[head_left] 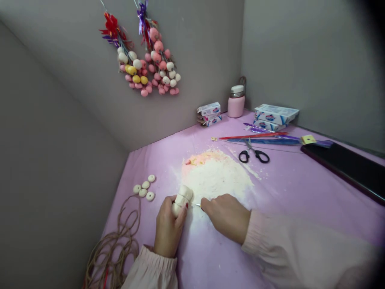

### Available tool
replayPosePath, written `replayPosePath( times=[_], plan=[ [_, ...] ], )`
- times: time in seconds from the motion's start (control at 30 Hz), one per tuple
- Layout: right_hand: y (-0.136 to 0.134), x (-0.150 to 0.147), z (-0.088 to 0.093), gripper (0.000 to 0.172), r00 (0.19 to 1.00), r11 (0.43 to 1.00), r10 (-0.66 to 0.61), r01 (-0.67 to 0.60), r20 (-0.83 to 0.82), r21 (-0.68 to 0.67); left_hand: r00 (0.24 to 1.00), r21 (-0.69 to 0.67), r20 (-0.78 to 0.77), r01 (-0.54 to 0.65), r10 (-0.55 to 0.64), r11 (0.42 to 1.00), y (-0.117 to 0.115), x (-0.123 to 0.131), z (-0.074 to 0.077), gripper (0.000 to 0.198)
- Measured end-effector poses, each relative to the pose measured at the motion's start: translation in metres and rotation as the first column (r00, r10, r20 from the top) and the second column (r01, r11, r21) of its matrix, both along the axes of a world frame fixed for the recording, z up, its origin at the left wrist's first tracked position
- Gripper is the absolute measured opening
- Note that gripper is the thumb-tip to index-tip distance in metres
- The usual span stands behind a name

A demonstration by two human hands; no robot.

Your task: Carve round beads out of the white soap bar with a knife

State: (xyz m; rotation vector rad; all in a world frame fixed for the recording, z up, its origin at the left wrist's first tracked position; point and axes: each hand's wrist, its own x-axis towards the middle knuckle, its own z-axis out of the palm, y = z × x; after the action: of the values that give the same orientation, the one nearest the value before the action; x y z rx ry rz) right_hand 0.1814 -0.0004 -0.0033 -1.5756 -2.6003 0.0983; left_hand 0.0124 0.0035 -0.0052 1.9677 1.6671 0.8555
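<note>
My left hand (169,218) is closed around a white soap piece (184,195), thumb along its side. Grooves across the soap part it into rounded sections. My right hand (225,212) grips a small knife, of which only a short bit of the blade (197,205) shows, pointing at the soap just right of it; the handle is mostly hidden in my fist. Behind both hands spreads a heap of white shavings (218,176), with pink and yellow ones (201,157) at its far edge. Several round white beads with holes (142,193) lie left of my left hand.
Brown cord (120,249) lies coiled at the near left. Black-handled scissors (249,154), ribbons (264,141), a dark flat object (345,168), small boxes (275,114) and a pink jar (236,105) stand or lie farther back. Bead strings (161,60) hang on the wall.
</note>
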Motion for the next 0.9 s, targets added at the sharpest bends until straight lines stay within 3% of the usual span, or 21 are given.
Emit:
replayPosePath(
  times=[0.23, 0.53, 0.7, 0.8, 0.9],
  plan=[
    [0.0042, -0.0006, -0.0037, 0.019, 0.998, 0.998, -0.022, 0.025, -0.051, 0.058, 0.999, -0.008, -0.047, -0.003, 0.003, 1.0, 0.0004, -0.0005, -0.0012, 0.02],
    [0.0051, -0.0019, -0.0031, 0.023, 0.998, 0.999, -0.035, 0.037, -0.061, 0.032, 0.999, -0.027, -0.047, -0.003, 0.002, 1.0, 0.0016, -0.0008, -0.0021, 0.022],
    [0.0042, -0.0016, -0.0031, 0.017, 0.994, 0.999, -0.029, 0.026, -0.11, -0.025, 0.999, -0.033, -0.035, -0.008, 0.007, 0.999, 0.0019, -0.0002, -0.0006, 0.021],
    [0.0033, -0.0013, -0.0012, 0.014, 0.994, 1.0, -0.004, 0.004, -0.107, 0.006, 1.0, -0.037, -0.028, -0.015, 0.014, 0.999, 0.0016, -0.0002, -0.0002, 0.02],
    [0.0036, -0.0003, 0.0022, 0.015, 0.996, 0.997, -0.066, 0.069, -0.062, 0.04, 1.0, -0.032, -0.023, -0.016, 0.015, 0.999, 0.0011, -0.0003, -0.0001, 0.02]
  ],
)
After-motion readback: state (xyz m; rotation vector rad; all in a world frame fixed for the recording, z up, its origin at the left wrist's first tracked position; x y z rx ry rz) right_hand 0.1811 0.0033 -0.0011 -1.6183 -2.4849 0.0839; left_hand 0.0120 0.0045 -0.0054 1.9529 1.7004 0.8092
